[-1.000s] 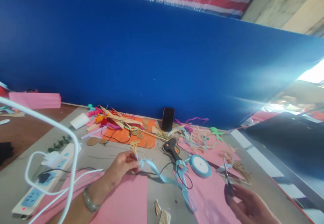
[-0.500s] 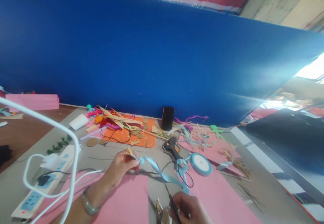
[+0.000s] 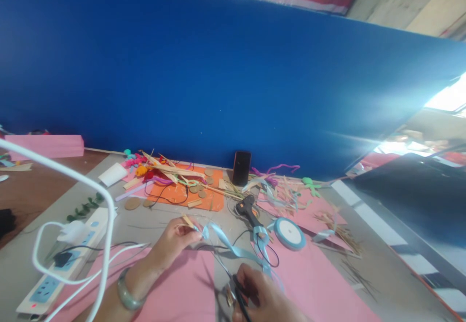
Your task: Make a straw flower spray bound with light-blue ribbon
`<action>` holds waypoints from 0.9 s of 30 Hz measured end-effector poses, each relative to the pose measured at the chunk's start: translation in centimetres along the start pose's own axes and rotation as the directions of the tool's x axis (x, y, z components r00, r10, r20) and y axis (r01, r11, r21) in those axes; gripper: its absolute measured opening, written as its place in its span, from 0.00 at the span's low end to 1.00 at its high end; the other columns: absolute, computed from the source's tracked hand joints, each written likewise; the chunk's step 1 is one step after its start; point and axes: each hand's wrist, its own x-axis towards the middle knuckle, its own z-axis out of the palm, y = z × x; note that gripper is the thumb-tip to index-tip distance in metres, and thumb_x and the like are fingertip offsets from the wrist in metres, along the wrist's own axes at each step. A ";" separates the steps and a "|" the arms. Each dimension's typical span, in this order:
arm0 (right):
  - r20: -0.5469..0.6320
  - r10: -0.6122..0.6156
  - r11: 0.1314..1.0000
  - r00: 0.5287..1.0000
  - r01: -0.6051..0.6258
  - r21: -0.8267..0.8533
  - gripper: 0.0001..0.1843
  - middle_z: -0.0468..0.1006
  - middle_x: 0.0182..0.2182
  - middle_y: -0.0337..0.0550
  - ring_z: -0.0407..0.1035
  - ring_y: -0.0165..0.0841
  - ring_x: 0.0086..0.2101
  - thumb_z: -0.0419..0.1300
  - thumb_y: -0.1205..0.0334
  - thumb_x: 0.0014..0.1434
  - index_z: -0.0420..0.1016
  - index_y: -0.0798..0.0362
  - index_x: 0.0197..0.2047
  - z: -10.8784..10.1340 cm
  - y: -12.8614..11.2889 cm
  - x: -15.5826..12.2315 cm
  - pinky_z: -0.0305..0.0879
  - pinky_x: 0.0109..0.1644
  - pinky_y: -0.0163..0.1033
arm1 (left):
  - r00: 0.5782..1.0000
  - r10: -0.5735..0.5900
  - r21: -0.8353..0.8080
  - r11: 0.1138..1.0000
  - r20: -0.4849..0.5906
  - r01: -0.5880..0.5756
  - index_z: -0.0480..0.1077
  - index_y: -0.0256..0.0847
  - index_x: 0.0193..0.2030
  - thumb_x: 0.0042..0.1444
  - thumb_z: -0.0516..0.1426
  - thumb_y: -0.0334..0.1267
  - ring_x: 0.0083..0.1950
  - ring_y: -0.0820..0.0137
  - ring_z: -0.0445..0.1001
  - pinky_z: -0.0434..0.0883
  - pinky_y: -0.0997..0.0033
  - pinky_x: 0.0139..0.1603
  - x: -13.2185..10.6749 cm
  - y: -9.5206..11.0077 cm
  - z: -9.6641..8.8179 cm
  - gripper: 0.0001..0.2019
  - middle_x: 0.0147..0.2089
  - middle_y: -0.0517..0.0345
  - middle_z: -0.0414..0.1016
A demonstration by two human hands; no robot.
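Note:
My left hand [image 3: 178, 237], with a bangle at its wrist, is closed in a pinch on a small pale wooden strip [image 3: 188, 221] and the end of a light blue ribbon [image 3: 222, 238]. From there the ribbon trails right toward its white-centred spool [image 3: 290, 233]. Lower down, my right hand [image 3: 260, 290] is closed around the black handles of a pair of scissors [image 3: 238, 293]. Their thin blades point up and left toward the ribbon, apart from it. A small brownish object [image 3: 230, 295], partly covered, lies beside my right hand.
A black glue gun [image 3: 247, 208] lies beyond the ribbon, near an upright phone [image 3: 241, 168]. White cables cross the power strip [image 3: 69, 268] at left. Pink sheets [image 3: 174, 288] cover the near table. Craft scraps lie on an orange sheet [image 3: 214, 203] before the blue partition [image 3: 218, 70].
My right hand has moved slightly up and left, and the scissors' blades now point more to the left, toward my left hand. My left hand has barely moved and keeps its pinch.

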 end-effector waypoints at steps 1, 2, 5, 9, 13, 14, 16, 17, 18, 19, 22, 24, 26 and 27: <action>0.012 0.006 1.000 1.000 -0.006 -0.011 0.16 0.64 0.22 0.29 0.52 0.26 0.25 0.64 0.67 0.41 0.58 0.49 0.27 -0.1 -0.2 0.1 0.46 0.25 0.32 | 1.000 0.003 0.004 1.000 0.015 -0.003 0.75 0.37 0.27 0.47 0.66 0.34 0.34 0.69 0.75 0.71 0.71 0.38 0.0 0.1 0.0 0.05 0.32 0.57 0.78; 0.022 0.010 1.000 1.000 -0.009 -0.017 0.17 0.63 0.22 0.29 0.52 0.26 0.25 0.64 0.67 0.40 0.57 0.49 0.27 -0.2 -0.4 0.2 0.46 0.25 0.32 | 1.000 0.001 0.005 1.000 0.029 -0.001 0.75 0.37 0.27 0.47 0.66 0.34 0.33 0.69 0.74 0.70 0.71 0.36 -0.1 0.2 0.1 0.05 0.32 0.57 0.78; 0.039 0.002 1.000 0.999 -0.001 -0.019 0.19 0.62 0.22 0.29 0.52 0.26 0.25 0.67 0.65 0.39 0.57 0.50 0.27 -0.4 -0.5 0.5 0.47 0.26 0.32 | 0.997 -0.030 -0.007 0.999 0.073 0.031 0.75 0.37 0.28 0.46 0.66 0.34 0.31 0.70 0.73 0.68 0.72 0.33 -0.3 0.3 0.1 0.05 0.32 0.57 0.77; 0.048 -0.028 1.000 0.998 0.027 0.013 0.21 0.62 0.21 0.29 0.51 0.26 0.25 0.69 0.60 0.40 0.57 0.49 0.27 -0.1 0.1 1.0 0.46 0.25 0.32 | 0.995 -0.065 -0.025 0.997 0.075 0.067 0.74 0.36 0.27 0.44 0.67 0.35 0.30 0.70 0.73 0.69 0.71 0.33 -0.5 0.2 0.2 0.07 0.33 0.54 0.78; 0.052 -0.060 0.995 0.997 0.056 0.083 0.21 0.63 0.21 0.30 0.51 0.26 0.24 0.69 0.56 0.43 0.57 0.50 0.27 0.6 0.7 1.4 0.47 0.25 0.32 | 0.995 -0.066 -0.039 0.997 0.070 0.069 0.74 0.37 0.25 0.43 0.67 0.34 0.33 0.68 0.75 0.70 0.69 0.36 -0.5 0.2 0.4 0.06 0.36 0.53 0.79; 0.056 -0.063 0.992 0.996 0.057 0.108 0.22 0.63 0.21 0.30 0.51 0.25 0.24 0.69 0.54 0.44 0.57 0.50 0.27 0.8 0.8 1.5 0.47 0.25 0.32 | 0.995 -0.074 -0.037 0.996 0.074 0.077 0.73 0.36 0.25 0.44 0.66 0.33 0.33 0.69 0.74 0.70 0.70 0.37 -0.5 0.2 0.4 0.06 0.37 0.52 0.79; 0.066 -0.071 0.987 0.995 0.060 0.151 0.23 0.62 0.21 0.30 0.52 0.25 0.24 0.69 0.50 0.44 0.58 0.50 0.27 1.1 1.0 1.7 0.46 0.24 0.32 | 0.992 -0.100 -0.031 0.994 0.074 0.103 0.74 0.36 0.27 0.44 0.66 0.31 0.32 0.72 0.74 0.70 0.71 0.36 -0.4 0.3 0.5 0.05 0.41 0.52 0.79; 0.070 -0.079 0.984 0.994 0.067 0.164 0.23 0.62 0.21 0.30 0.52 0.25 0.23 0.69 0.48 0.45 0.59 0.50 0.27 1.2 1.1 1.8 0.46 0.24 0.32 | 0.991 -0.114 -0.033 0.993 0.075 0.116 0.74 0.36 0.27 0.44 0.65 0.31 0.31 0.73 0.73 0.70 0.72 0.36 -0.4 0.4 0.5 0.05 0.42 0.52 0.79; 0.071 -0.089 0.983 0.993 0.076 0.170 0.24 0.62 0.21 0.30 0.52 0.25 0.23 0.69 0.46 0.45 0.59 0.50 0.27 1.3 1.1 1.9 0.45 0.24 0.32 | 0.989 -0.125 -0.035 0.991 0.079 0.128 0.74 0.36 0.28 0.44 0.65 0.30 0.31 0.74 0.73 0.69 0.72 0.36 -0.4 0.4 0.5 0.05 0.43 0.52 0.79; 0.074 -0.098 0.981 0.992 0.084 0.174 0.24 0.61 0.21 0.30 0.51 0.25 0.23 0.69 0.44 0.45 0.59 0.50 0.27 1.3 1.2 1.9 0.45 0.24 0.32 | 0.987 -0.132 -0.036 0.990 0.086 0.136 0.73 0.36 0.28 0.44 0.65 0.30 0.30 0.74 0.73 0.69 0.72 0.36 -0.4 0.4 0.5 0.05 0.43 0.53 0.79; 0.085 -0.109 0.971 0.990 0.088 0.221 0.29 0.60 0.20 0.29 0.52 0.24 0.22 0.67 0.37 0.44 0.60 0.50 0.27 1.4 1.2 2.0 0.46 0.24 0.32 | 0.989 -0.104 -0.047 0.993 0.105 0.110 0.72 0.36 0.26 0.44 0.65 0.29 0.31 0.74 0.73 0.70 0.71 0.37 -0.3 0.4 0.4 0.05 0.43 0.54 0.78; 0.095 -0.107 0.956 0.990 0.076 0.284 0.33 0.60 0.20 0.29 0.52 0.24 0.22 0.67 0.31 0.40 0.60 0.50 0.27 1.5 1.1 2.1 0.46 0.23 0.32 | 0.992 -0.066 -0.048 0.996 0.111 0.071 0.70 0.37 0.23 0.44 0.65 0.27 0.32 0.73 0.73 0.69 0.71 0.37 -0.3 0.3 0.3 0.07 0.42 0.56 0.77; 0.103 -0.111 0.938 0.988 0.070 0.338 0.35 0.60 0.20 0.29 0.52 0.24 0.22 0.67 0.28 0.37 0.60 0.51 0.27 1.6 1.1 2.2 0.46 0.23 0.32 | 0.992 -0.040 -0.032 0.999 0.119 0.044 0.70 0.37 0.21 0.44 0.64 0.27 0.32 0.73 0.72 0.68 0.72 0.37 -0.2 0.1 0.2 0.08 0.37 0.58 0.76; 0.108 -0.114 0.931 0.988 0.068 0.360 0.35 0.60 0.20 0.29 0.52 0.24 0.22 0.67 0.28 0.36 0.60 0.51 0.27 1.6 1.0 2.2 0.46 0.23 0.32 | 0.992 -0.036 -0.015 0.999 0.124 0.038 0.70 0.37 0.21 0.44 0.64 0.26 0.32 0.73 0.72 0.68 0.73 0.37 -0.2 0.1 0.1 0.08 0.34 0.59 0.75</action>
